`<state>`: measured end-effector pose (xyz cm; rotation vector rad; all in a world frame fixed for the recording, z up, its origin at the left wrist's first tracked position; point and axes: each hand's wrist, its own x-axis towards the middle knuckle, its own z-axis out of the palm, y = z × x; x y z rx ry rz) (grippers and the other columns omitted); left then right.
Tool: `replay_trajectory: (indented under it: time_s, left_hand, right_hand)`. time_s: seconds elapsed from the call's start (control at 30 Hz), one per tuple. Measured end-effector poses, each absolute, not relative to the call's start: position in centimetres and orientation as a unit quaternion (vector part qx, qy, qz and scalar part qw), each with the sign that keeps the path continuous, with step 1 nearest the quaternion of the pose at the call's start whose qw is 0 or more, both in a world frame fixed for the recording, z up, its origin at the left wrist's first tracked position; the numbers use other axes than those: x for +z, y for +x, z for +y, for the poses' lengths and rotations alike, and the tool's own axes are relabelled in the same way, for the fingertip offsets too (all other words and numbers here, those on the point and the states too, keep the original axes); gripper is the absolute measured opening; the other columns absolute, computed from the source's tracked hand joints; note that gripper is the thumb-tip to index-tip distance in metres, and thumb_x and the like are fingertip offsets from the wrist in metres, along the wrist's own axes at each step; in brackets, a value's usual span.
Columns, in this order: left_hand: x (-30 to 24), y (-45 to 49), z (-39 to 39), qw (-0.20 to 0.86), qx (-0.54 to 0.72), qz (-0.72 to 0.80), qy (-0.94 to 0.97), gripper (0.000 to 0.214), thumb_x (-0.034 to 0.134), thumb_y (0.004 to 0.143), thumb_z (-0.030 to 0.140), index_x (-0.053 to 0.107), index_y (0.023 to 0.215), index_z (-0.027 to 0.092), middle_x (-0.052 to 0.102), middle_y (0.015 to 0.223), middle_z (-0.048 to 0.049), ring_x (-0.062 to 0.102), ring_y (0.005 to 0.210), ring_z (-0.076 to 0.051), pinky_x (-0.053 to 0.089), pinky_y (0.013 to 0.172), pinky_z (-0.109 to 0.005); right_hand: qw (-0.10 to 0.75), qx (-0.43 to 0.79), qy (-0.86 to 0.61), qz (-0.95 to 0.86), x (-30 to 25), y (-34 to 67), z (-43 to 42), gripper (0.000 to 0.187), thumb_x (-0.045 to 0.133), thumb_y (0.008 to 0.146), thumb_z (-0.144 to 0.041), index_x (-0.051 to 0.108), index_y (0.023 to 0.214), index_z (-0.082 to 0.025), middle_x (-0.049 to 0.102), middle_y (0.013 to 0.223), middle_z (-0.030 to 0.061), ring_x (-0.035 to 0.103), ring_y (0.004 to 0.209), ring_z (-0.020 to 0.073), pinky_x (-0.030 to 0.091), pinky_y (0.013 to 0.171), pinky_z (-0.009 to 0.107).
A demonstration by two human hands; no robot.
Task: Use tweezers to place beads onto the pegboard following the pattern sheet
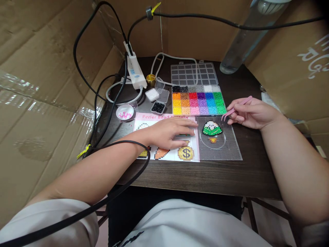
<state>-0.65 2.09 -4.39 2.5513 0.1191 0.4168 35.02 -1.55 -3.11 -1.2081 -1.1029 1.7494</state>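
— Tweezers (236,107) pinched in the right hand (250,113), tips just above the pegboard (226,151) beside the bead box (197,99).
— And the left hand (169,132)?
— Flat on the pattern sheet (167,118), fingers together, gripping nothing.

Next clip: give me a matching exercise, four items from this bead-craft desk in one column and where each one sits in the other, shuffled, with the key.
Things:
1. pink tweezers
2. pattern sheet
3. bead organizer
4. small white bowl

Places:
A. behind the pegboard, lid open
B. under the left hand
C. at the table's left edge, beside the cables
D. in the right hand

Pairs: 1-D, 2-B, 3-A, 4-C
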Motion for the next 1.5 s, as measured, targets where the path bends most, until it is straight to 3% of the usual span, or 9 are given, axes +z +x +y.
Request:
replay_trajectory:
  time_s: [0.2, 0.33, 0.63, 0.77, 1.0, 1.27, 1.5]
  left_hand:
    - [-4.4, -0.6, 2.1, 0.279, 0.159, 0.044, 0.946, 0.035, 0.066, 0.096, 0.028, 0.075, 0.128, 0.016, 0.061, 0.151, -0.0184, 0.058, 0.143, -0.032, 0.048, 0.12, -0.052]
    - [-4.4, -0.6, 2.1, 0.28, 0.154, 0.045, 0.947, 0.035, 0.065, 0.097, 0.029, 0.075, 0.128, 0.014, 0.06, 0.152, -0.0195, 0.057, 0.143, -0.033, 0.048, 0.121, -0.053]
    - [-4.4, -0.7, 2.1, 0.281, 0.16, 0.048, 0.945, 0.034, 0.067, 0.096, 0.029, 0.074, 0.127, 0.019, 0.062, 0.151, -0.0169, 0.059, 0.142, -0.031, 0.048, 0.12, -0.051]
    - [-4.2, -0.9, 2.1, 0.276, 0.166, 0.048, 0.946, 0.033, 0.066, 0.095, 0.027, 0.074, 0.126, 0.017, 0.062, 0.15, -0.019, 0.06, 0.14, -0.032, 0.05, 0.118, -0.054]
    - [-3.5, -1.1, 2.0, 0.254, 0.163, 0.051, 0.952, 0.033, 0.065, 0.096, 0.033, 0.074, 0.121, 0.014, 0.065, 0.147, -0.0183, 0.063, 0.137, -0.033, 0.054, 0.114, -0.054]
    - [-3.3, -1.4, 1.9, 0.264, 0.15, 0.066, 0.951, 0.035, 0.067, 0.094, 0.036, 0.073, 0.123, 0.018, 0.064, 0.149, -0.0158, 0.062, 0.139, -0.032, 0.054, 0.114, -0.054]
    - [-3.1, -1.5, 1.8, 0.257, 0.133, 0.082, 0.954, 0.034, 0.066, 0.096, 0.036, 0.072, 0.126, 0.021, 0.063, 0.151, -0.0128, 0.061, 0.139, -0.03, 0.052, 0.116, -0.049]
  right_hand:
    - [0.391, 0.671, -0.472, -0.417, -3.6, 35.4, -1.1, 0.041, 0.094, 0.072, -0.052, 0.072, 0.078, -0.019, 0.063, 0.067, 0.0023, 0.063, 0.055, 0.012, 0.055, 0.053, 0.024]
    - [0.404, 0.679, -0.444, -0.422, -3.4, 35.2, -1.1, 0.042, 0.081, 0.084, -0.059, 0.069, 0.073, -0.021, 0.057, 0.068, 0.0005, 0.057, 0.057, 0.0104, 0.058, 0.061, 0.029]
    - [0.428, 0.656, -0.447, -0.432, -3.6, 35.0, -1.1, 0.033, 0.089, 0.078, -0.049, 0.071, 0.077, -0.022, 0.055, 0.066, -0.0016, 0.038, 0.046, 0.0056, 0.046, 0.048, 0.025]
    - [0.444, 0.654, -0.445, -0.42, -3.3, 34.2, -1.1, 0.028, 0.087, 0.083, -0.044, 0.072, 0.079, -0.021, 0.054, 0.062, -0.0028, 0.037, 0.046, 0.0042, 0.05, 0.051, 0.023]
    - [0.531, 0.641, -0.408, -0.375, -4.0, 33.0, -0.1, 0.036, 0.093, 0.073, -0.05, 0.074, 0.074, -0.02, 0.057, 0.061, -0.0013, 0.04, 0.043, 0.004, 0.051, 0.047, 0.023]
    - [0.56, 0.679, -0.359, -0.309, -5.0, 33.6, 0.6, 0.032, 0.09, 0.077, -0.048, 0.075, 0.078, -0.02, 0.061, 0.069, 0.0, 0.048, 0.049, 0.0062, 0.052, 0.05, 0.023]
    - [0.57, 0.695, -0.365, -0.241, -5.2, 33.3, 0.3, 0.034, 0.093, 0.073, -0.042, 0.07, 0.075, -0.018, 0.046, 0.059, -0.005, 0.031, 0.042, 0.0024, 0.039, 0.042, 0.018]
